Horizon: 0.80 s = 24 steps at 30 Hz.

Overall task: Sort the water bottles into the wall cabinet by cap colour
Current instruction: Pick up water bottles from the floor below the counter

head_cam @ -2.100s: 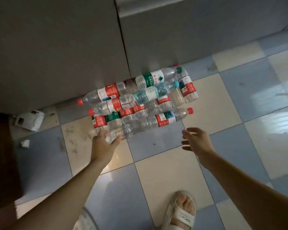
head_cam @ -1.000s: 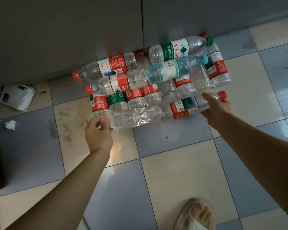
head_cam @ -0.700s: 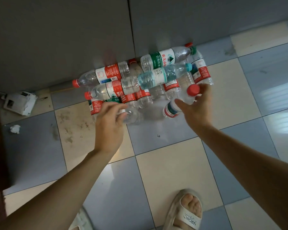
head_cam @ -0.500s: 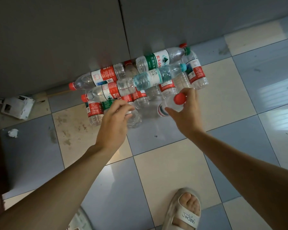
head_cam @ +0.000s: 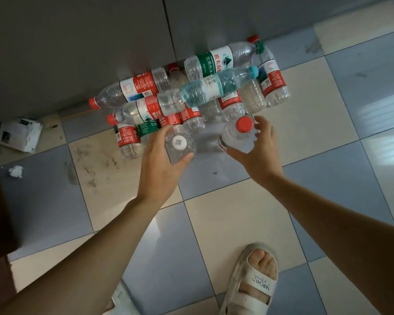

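At the bottom of the frame a foot in a white sandal [head_cam: 253, 283] stands on the checkered floor [head_cam: 225, 223]. Mid-frame, the left hand [head_cam: 162, 164] grips a white-capped bottle [head_cam: 179, 146], cap toward the camera; the right hand [head_cam: 257, 153] curls round a red-capped bottle [head_cam: 238, 137]. Beyond them, upper centre, the bottle pile [head_cam: 203, 92] lies against the grey cabinet doors [head_cam: 77, 42]. A white box [head_cam: 18, 134] lies at far left.
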Each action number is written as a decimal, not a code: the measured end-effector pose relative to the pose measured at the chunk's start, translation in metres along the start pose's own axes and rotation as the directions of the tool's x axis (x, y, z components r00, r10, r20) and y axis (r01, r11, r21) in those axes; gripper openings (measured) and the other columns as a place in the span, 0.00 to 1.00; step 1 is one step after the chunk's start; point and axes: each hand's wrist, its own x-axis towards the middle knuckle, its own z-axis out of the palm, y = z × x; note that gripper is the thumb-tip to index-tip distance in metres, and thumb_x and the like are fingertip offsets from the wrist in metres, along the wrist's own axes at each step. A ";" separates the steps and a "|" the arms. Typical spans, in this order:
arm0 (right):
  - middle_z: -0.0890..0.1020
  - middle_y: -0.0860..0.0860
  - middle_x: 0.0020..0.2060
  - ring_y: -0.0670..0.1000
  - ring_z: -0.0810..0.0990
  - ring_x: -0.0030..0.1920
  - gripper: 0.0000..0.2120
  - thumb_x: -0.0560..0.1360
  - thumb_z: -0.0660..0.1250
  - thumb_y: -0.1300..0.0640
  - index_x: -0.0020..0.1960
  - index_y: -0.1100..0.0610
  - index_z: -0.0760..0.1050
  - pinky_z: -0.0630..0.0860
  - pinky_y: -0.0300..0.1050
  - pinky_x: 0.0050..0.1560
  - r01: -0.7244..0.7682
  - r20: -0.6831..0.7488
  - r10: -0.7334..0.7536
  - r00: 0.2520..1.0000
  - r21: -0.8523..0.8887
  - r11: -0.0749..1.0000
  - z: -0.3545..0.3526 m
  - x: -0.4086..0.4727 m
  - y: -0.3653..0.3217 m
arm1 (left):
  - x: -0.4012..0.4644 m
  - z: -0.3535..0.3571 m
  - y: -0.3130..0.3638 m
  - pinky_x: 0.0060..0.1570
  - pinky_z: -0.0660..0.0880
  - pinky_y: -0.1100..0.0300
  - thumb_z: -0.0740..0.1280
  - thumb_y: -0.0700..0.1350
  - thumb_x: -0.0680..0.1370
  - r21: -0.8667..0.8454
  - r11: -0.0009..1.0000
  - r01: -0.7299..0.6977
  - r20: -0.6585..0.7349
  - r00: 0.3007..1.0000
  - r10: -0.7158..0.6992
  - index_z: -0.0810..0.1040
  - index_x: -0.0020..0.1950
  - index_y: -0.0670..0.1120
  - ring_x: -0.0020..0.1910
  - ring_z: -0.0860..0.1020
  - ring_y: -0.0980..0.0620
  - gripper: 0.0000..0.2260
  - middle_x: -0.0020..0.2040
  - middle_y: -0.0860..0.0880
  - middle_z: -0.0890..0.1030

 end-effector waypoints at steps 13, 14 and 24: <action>0.75 0.47 0.65 0.50 0.76 0.64 0.43 0.66 0.82 0.58 0.74 0.51 0.63 0.75 0.53 0.67 -0.163 0.076 0.147 0.986 0.292 0.942 0.039 0.026 0.043 | 0.008 0.056 -0.068 0.64 0.76 0.54 0.84 0.47 0.64 -0.275 0.921 0.277 -0.094 0.945 -0.313 0.72 0.68 0.54 0.65 0.75 0.55 0.36 0.64 0.55 0.78; 0.77 0.47 0.63 0.50 0.77 0.63 0.40 0.66 0.82 0.59 0.72 0.51 0.66 0.76 0.51 0.65 -0.147 0.059 0.135 0.989 0.317 0.937 0.044 0.028 0.045 | 0.010 0.062 -0.069 0.61 0.78 0.59 0.84 0.47 0.64 -0.302 0.915 0.266 -0.110 0.944 -0.311 0.74 0.68 0.54 0.63 0.77 0.56 0.35 0.62 0.55 0.79; 0.80 0.46 0.59 0.49 0.79 0.60 0.32 0.68 0.82 0.55 0.66 0.46 0.71 0.78 0.45 0.58 -0.191 0.030 0.195 0.980 0.385 0.903 0.050 0.006 0.029 | 0.008 0.049 -0.048 0.43 0.73 0.76 0.83 0.45 0.66 -0.310 0.912 0.270 -0.116 0.941 -0.318 0.80 0.58 0.51 0.48 0.80 0.67 0.23 0.50 0.60 0.83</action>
